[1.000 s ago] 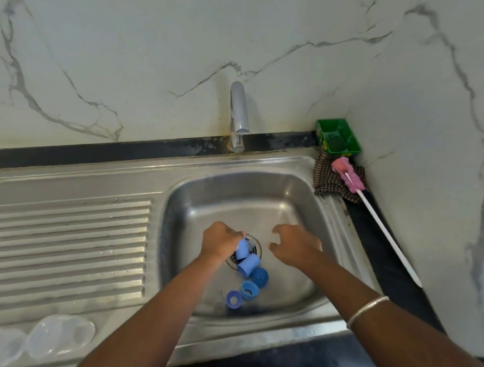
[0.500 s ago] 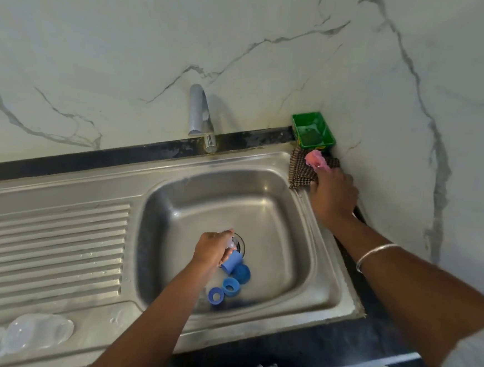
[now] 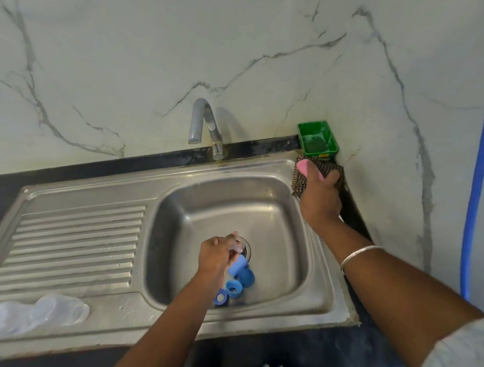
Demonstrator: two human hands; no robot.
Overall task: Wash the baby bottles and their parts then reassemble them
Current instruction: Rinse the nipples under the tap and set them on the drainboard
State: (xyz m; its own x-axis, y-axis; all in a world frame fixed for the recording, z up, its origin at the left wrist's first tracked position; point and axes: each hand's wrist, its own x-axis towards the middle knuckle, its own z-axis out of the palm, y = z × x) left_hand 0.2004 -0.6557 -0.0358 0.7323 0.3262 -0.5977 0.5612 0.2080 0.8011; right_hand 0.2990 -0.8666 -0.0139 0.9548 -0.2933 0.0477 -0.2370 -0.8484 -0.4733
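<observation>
Since a second ago the right hand (image 3: 319,198) has left the basin and gone to the far right corner, where its fingers now curl round the pink brush head (image 3: 305,167); the left hand (image 3: 216,255) has stayed over the drain.

Nearest the person, left of the left forearm, clear bottle bodies (image 3: 59,312) lie on their sides on the front edge of the steel draining board (image 3: 74,242). By the left forearm, two blue rings (image 3: 233,288) sit on the floor of the sink (image 3: 276,215), one just in front of the other, close together. Just beyond them a darker blue cap (image 3: 247,276) lies beside a light blue cap (image 3: 238,265) that the left hand pinches by its upper end, a clear piece against the fingertips; what that piece is cannot be told. The drain (image 3: 246,246) shows just past the left hand's knuckles.

Farther off, the right hand rests on the sink's right rim, a silver bangle (image 3: 358,254) on its wrist. Under and behind the right hand lies a brown checked cloth (image 3: 300,180), on the dark desk (image 3: 354,212) in the corner. Just behind the cloth, a green tub (image 3: 318,138) stands against the marble wall. Left of the right hand, at the back rim, rises the curved tap (image 3: 203,122), well apart from both hands.
</observation>
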